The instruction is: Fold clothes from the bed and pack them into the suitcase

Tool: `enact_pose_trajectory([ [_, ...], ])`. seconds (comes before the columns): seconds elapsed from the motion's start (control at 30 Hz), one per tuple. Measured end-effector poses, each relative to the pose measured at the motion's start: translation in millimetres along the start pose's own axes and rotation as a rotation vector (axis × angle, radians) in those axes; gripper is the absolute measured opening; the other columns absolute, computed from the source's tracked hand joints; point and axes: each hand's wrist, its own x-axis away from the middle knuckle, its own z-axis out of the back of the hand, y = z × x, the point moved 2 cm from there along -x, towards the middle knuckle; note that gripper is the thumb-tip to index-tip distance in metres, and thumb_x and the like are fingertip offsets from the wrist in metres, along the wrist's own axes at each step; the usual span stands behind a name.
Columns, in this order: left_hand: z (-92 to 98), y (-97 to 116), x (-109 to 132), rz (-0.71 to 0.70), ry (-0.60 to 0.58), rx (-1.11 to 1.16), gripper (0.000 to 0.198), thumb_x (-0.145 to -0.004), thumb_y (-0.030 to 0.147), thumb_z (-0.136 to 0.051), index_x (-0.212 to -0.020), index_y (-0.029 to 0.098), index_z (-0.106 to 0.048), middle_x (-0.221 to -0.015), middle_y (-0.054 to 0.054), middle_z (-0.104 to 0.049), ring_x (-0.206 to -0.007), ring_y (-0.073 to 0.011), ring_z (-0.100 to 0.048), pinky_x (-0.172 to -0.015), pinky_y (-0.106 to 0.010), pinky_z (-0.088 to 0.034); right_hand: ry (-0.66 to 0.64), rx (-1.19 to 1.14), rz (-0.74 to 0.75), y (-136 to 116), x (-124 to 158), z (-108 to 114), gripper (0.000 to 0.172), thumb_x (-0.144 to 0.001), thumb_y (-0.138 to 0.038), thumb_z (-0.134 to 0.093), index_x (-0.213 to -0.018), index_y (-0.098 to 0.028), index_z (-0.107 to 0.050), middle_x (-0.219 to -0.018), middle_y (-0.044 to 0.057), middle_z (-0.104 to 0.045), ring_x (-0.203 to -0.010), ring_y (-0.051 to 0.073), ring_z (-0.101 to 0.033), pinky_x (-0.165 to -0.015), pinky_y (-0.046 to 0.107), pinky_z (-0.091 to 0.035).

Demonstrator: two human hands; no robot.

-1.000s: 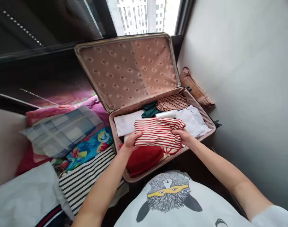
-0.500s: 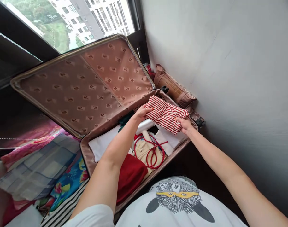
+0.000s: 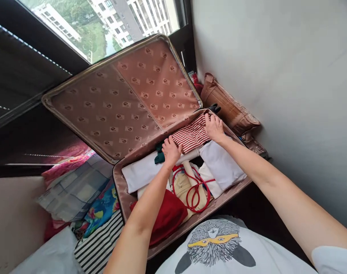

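A folded red-and-white striped cloth (image 3: 192,135) lies along the back side of the open suitcase (image 3: 219,207), close to the hinge. My left hand (image 3: 171,151) rests at its left end with the fingers spread. Over its right end lies my right hand (image 3: 214,127), fingers apart and slightly bent, pressing on the fabric. A dark green cloth (image 3: 159,154) shows just left of my left hand. White folded cloths (image 3: 221,163) sit below my right hand. In the suitcase's middle, a red cord (image 3: 194,196) loops over beige fabric (image 3: 181,186), beside a dark red cloth (image 3: 170,217).
The raised suitcase lid (image 3: 119,99) leans toward the window (image 3: 99,30). A brown padded bundle (image 3: 227,102) stands between suitcase and wall (image 3: 276,76). Checked cloth (image 3: 76,186), blue floral fabric (image 3: 102,209) and black-and-white striped fabric (image 3: 99,239) are piled at the left.
The striped cloth has gone from being held up between both hands to lying at the suitcase's back. My fingers have loosened and spread over it. The view has shifted left.
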Motion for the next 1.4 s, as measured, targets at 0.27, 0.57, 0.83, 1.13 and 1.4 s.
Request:
enact_pose_trajectory([
  [0.27, -34.8, -18, -37, -0.299, -0.329, -0.218, 0.063, -0.099, 0.035, -0.058, -0.160, 0.035, -0.044, -0.175, -0.013, -0.021, -0.154, -0.0484, -0.024, -0.121, -0.073, -0.015, -0.255, 0.152, 0.018, 6, 21, -78, 0.077, -0.092, -0.066, -0.061, -0.161, -0.036, -0.043, -0.175, 0.015, -0.011, -0.154, 0.057, -0.008, -0.109, 0.084, -0.023],
  [0.57, -1.8, -14, -17, -0.380, -0.244, 0.163, 0.048, -0.096, 0.029, -0.057, -0.144, 0.027, -0.065, -0.168, -0.017, -0.035, -0.152, -0.0370, -0.033, -0.120, -0.064, -0.021, -0.233, 0.287, -0.026, -21, 26, -74, 0.080, -0.094, -0.067, -0.051, -0.162, -0.024, -0.040, -0.168, 0.028, -0.022, -0.149, 0.058, -0.022, -0.104, 0.081, -0.032],
  [0.83, 90.9, -106, 130, -0.331, -0.111, 0.382, 0.036, -0.092, 0.028, -0.060, -0.123, 0.018, -0.076, -0.142, -0.021, -0.060, -0.134, -0.0302, -0.057, -0.115, -0.048, -0.044, -0.356, 0.301, 0.148, -81, 48, -109, 0.070, -0.094, -0.063, -0.051, -0.159, -0.037, -0.046, -0.167, 0.017, -0.029, -0.138, 0.053, -0.040, -0.102, 0.076, -0.040],
  [1.13, 187.5, -284, 295, 0.436, 0.262, 0.768, 0.036, -0.075, 0.049, -0.080, -0.100, 0.022, -0.078, -0.105, -0.008, -0.077, -0.096, -0.0278, -0.073, -0.099, -0.042, -0.058, -0.325, 0.339, 0.181, -93, 35, -102, 0.074, -0.090, -0.043, -0.059, -0.160, -0.023, -0.044, -0.155, 0.018, -0.047, -0.136, 0.039, -0.050, -0.114, 0.053, -0.041],
  [1.4, 174.7, -300, 326, 0.513, 0.240, 0.851, 0.044, -0.073, 0.057, -0.082, -0.099, 0.022, -0.077, -0.101, -0.009, -0.077, -0.093, -0.0291, -0.075, -0.098, -0.045, -0.059, -0.246, 0.266, -0.050, -115, 27, -99, 0.094, -0.085, -0.058, -0.067, -0.155, -0.003, -0.038, -0.143, 0.029, -0.058, -0.131, 0.039, -0.058, -0.111, 0.046, -0.044],
])
